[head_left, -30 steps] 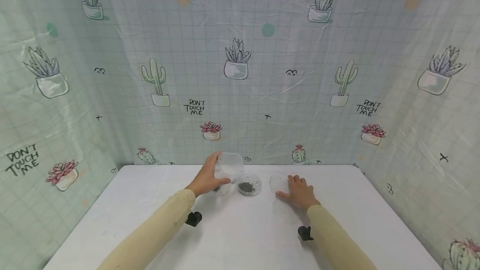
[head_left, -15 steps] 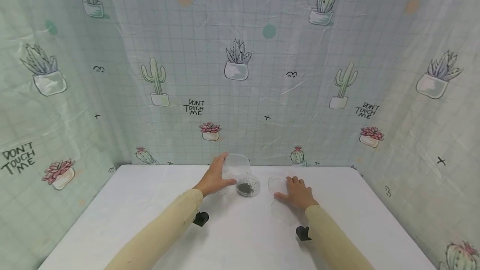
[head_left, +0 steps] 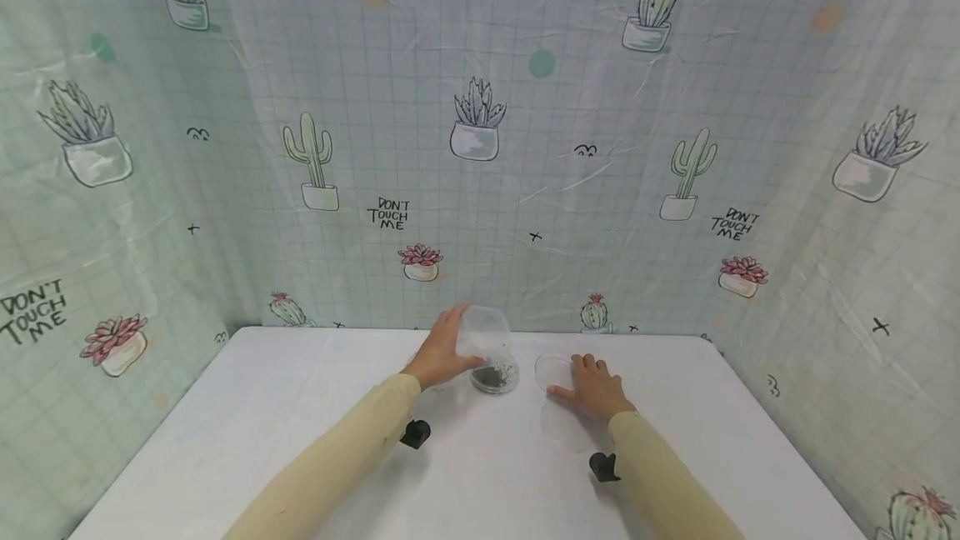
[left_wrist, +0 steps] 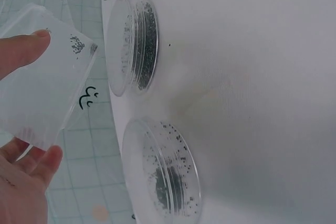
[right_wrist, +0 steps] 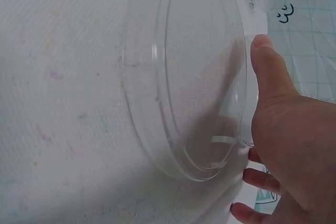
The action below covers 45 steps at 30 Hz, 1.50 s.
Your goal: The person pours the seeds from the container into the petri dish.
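Note:
My left hand (head_left: pixel 442 354) holds a clear, square-cornered plastic container (left_wrist: pixel 37 90) between thumb and fingers, tilted on its side. Dark grains cling near one corner of it. In the head view it overlaps the far rim of a round clear dish (head_left: pixel 495 377) with dark grains. A second grain-specked dish (left_wrist: pixel 142 182) stands partly hidden behind my left wrist. My right hand (head_left: pixel 597 387) rests with thumb and fingers spread at the edge of a clear round dish (head_left: pixel 552 371). Nearer to me lies another clear round piece (right_wrist: pixel 194 77), large in the right wrist view.
Everything stands on a white table (head_left: pixel 480 473). A cactus-printed curtain (head_left: pixel 480 190) rises at its far edge and both sides. Black mounts (head_left: pixel 416 433) hang under both forearms. One dark speck (left_wrist: pixel 169 44) lies on the cloth near the fuller dish.
My left hand has shifted right with the container, from beside the grain-filled dish to over its far rim. The right hand stays where it was.

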Each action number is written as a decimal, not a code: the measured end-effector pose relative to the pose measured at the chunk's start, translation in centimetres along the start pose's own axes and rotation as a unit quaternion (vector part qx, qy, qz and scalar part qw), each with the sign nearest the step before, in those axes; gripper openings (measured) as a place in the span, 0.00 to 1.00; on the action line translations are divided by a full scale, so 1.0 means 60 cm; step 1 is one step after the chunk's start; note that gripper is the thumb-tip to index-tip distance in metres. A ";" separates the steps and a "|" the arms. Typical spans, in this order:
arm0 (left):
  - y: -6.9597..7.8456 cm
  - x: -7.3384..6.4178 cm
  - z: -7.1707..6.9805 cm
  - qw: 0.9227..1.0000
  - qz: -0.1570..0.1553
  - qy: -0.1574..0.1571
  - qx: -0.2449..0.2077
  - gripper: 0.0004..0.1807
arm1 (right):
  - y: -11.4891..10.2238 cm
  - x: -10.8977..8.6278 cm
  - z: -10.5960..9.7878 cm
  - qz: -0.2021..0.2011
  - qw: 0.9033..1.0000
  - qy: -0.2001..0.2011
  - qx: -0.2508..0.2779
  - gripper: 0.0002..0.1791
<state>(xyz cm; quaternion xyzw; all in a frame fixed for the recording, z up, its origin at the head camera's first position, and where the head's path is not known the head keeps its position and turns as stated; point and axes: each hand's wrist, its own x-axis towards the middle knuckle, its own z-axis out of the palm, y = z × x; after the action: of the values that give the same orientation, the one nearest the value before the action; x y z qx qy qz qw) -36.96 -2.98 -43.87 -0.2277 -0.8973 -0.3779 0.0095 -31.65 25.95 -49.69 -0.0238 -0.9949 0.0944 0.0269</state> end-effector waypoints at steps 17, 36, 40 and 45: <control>0.023 0.017 0.031 1.000 0.011 -0.007 0.008 0.54 | 0.001 -0.001 -0.001 0.008 1.000 -0.013 -0.006 0.47; 0.045 0.038 0.051 0.998 0.041 -0.006 0.049 0.50 | -0.002 -0.002 -0.007 0.006 1.000 -0.013 -0.013 0.47; 0.051 0.040 0.054 0.998 0.042 -0.009 0.050 0.50 | -0.006 -0.004 -0.012 0.006 1.000 -0.016 -0.014 0.47; 0.057 0.040 0.058 0.998 0.040 -0.016 0.053 0.49 | -0.009 -0.007 -0.016 0.006 1.000 -0.018 -0.009 0.47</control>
<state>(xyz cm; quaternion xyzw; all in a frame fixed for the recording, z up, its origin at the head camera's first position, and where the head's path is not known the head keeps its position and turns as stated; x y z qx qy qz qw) -37.13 2.44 -43.64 -0.2691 -0.9063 -0.3250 0.0221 -31.22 25.55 -48.67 -0.0281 -0.9959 0.0857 0.0079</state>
